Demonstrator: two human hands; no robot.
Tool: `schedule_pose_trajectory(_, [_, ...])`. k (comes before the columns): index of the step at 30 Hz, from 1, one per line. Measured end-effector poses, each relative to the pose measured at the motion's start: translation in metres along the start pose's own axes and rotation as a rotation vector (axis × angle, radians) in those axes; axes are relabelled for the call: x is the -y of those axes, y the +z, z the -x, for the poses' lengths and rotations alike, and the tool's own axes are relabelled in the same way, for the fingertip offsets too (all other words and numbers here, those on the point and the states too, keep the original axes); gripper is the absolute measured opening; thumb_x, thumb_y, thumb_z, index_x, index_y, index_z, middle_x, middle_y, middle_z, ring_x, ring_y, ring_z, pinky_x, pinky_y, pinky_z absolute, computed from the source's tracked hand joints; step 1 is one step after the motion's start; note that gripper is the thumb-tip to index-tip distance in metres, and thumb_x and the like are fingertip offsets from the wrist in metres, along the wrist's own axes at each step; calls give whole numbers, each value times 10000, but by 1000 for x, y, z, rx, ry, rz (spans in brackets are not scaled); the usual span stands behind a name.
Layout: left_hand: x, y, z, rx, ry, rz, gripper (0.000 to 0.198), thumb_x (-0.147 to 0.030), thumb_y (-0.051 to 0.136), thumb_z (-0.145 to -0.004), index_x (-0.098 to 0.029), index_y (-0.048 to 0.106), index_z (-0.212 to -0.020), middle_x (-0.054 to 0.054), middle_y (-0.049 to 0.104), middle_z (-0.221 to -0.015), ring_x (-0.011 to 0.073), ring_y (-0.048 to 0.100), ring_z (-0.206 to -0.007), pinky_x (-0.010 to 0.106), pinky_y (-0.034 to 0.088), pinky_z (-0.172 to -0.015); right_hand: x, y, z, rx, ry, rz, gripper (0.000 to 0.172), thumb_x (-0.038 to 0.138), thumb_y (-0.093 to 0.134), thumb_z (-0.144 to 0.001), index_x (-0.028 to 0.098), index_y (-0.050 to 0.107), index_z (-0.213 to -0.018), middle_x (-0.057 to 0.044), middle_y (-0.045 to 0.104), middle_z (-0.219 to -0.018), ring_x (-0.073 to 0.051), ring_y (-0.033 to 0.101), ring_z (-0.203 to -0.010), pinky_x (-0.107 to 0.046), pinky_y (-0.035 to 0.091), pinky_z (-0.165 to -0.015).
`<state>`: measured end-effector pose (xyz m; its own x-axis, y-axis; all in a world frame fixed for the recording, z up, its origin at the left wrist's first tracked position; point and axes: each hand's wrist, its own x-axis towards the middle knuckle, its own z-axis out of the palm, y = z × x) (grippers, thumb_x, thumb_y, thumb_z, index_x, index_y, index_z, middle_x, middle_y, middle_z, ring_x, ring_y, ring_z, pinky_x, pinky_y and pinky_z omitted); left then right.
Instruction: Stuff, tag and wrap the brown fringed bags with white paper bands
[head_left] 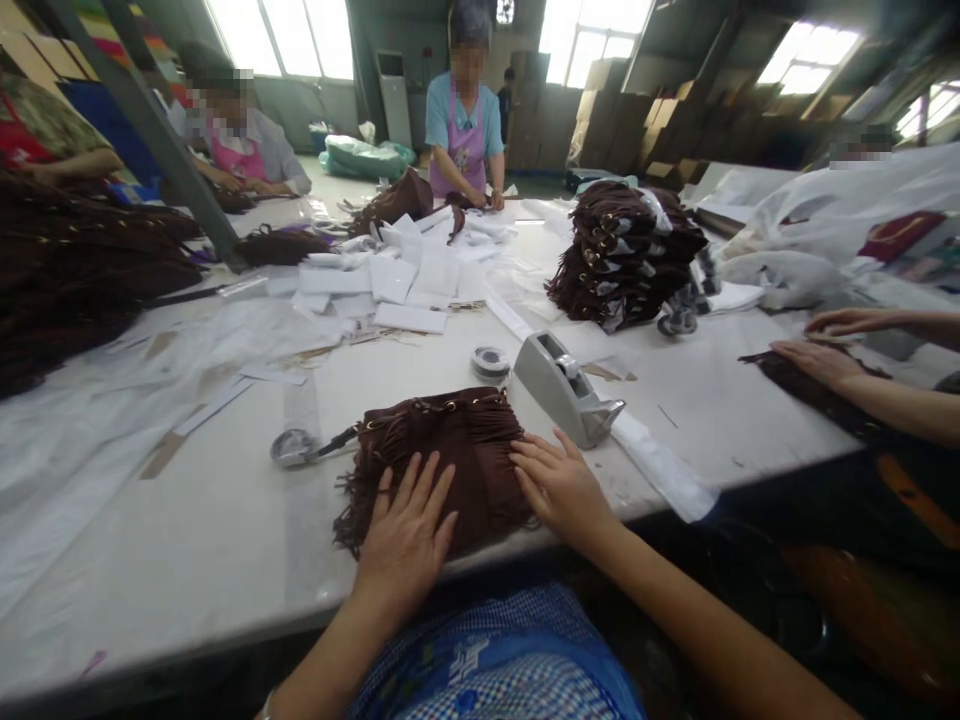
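Note:
A dark brown fringed bag with gold eyelets along its top lies flat near the table's front edge. My left hand rests on its left half, fingers spread. At the bag's right side, my right hand touches the fringe with its fingers stretched out. A strap runs from the bag's upper left to a wrapped, ring-shaped bundle. Just beyond my right hand stands a grey tape dispenser, with a roll of tape to its left.
A stack of brown fringed bags stands at the back right. White paper pieces are heaped mid-table, and a large brown pile fills the left. At right, another person's hands rest on a dark item. Several people work around the table.

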<state>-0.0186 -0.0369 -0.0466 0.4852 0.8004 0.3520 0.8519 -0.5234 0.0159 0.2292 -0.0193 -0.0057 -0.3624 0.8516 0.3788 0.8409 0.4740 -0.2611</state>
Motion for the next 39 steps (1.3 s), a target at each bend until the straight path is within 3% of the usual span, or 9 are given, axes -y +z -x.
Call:
schedule_pose_trajectory(3, [-8, -4, 2, -4, 6, -25, 577, -302, 502, -934, -165, 401, -1485, 116, 356, -1565, 337, 336, -1440, 569, 239, -1164, 23, 3, -13, -18, -180, -74, 346, 222, 479, -986, 203, 604, -1308, -72, 602, -1375, -223, 494, -1340, -497, 280, -1190])
schedule_pose_trajectory(7, [-2, -4, 16, 5, -3, -23, 617, -364, 521, -929, -145, 387, -1490, 129, 370, -1559, 317, 369, -1426, 518, 326, -1142, 36, 31, -32, 196, -255, -146, 478, 339, 485, -989, 188, 469, -1442, -81, 504, -1473, -219, 402, -1409, -452, 315, -1184])
schedule_pose_trajectory(14, [65, -44, 47, -85, -473, -129, 503, -393, 583, -908, -174, 554, -1360, 238, 409, -1509, 504, 334, -1392, 722, 423, -942, 29, 46, -38, 288, -143, -110, 474, 380, 467, -990, 246, 478, -1445, -86, 284, -1599, -259, 338, -1444, -460, 315, -1175])
schedule_pose_trajectory(18, [41, -66, 11, -249, -298, 127, 444, -183, 529, -940, -244, 523, -1380, 89, 552, -1433, 258, 528, -1311, 470, 424, -1111, 31, 46, -36, 303, -136, -101, 480, 369, 466, -988, 244, 471, -1451, -93, 313, -1587, -283, 335, -1443, -486, 333, -1157])
schedule_pose_trajectory(20, [19, -56, -12, -143, -119, 293, 465, -155, 471, -959, -212, 476, -1420, 73, 548, -1442, 190, 516, -1325, 341, 466, -1079, 31, 47, -35, 303, -150, -102, 499, 347, 475, -978, 211, 459, -1458, -103, 336, -1576, -287, 343, -1436, -486, 337, -1155])
schedule_pose_trajectory(26, [1, -2, -24, 60, -14, 99, 573, -337, 494, -963, -127, 385, -1485, 140, 400, -1540, 302, 362, -1432, 497, 391, -1126, 20, 36, -55, 292, -96, -69, 644, 429, 585, -904, 143, 443, -1463, -137, 288, -1593, -344, 476, -1319, -491, 463, -1054])
schedule_pose_trajectory(32, [2, -3, -17, 73, -29, 81, 602, -329, 507, -952, -192, 341, -1514, 111, 365, -1564, 292, 330, -1450, 491, 371, -1136, -3, 18, -85, 91, 305, 76, 528, 209, 453, -961, 136, 404, -1482, -172, 259, -1593, -339, 663, -1089, -433, 610, -732])
schedule_pose_trajectory(36, [1, -1, -18, 47, -33, 96, 588, -326, 508, -951, -198, 362, -1506, 114, 383, -1554, 294, 352, -1439, 492, 376, -1131, 13, 19, -69, -49, 100, -7, 504, 208, 458, -969, 208, 430, -1473, -115, 329, -1576, -295, 540, -1286, -448, 532, -979])
schedule_pose_trajectory(39, [2, 2, -13, -4, -85, 118, 631, -338, 526, -938, -184, 334, -1519, 140, 355, -1565, 318, 315, -1454, 520, 363, -1131, 24, 33, -53, 106, -80, -82, 472, 299, 470, -984, 199, 473, -1445, -86, 426, -1528, -264, 377, -1421, -484, 339, -1164])
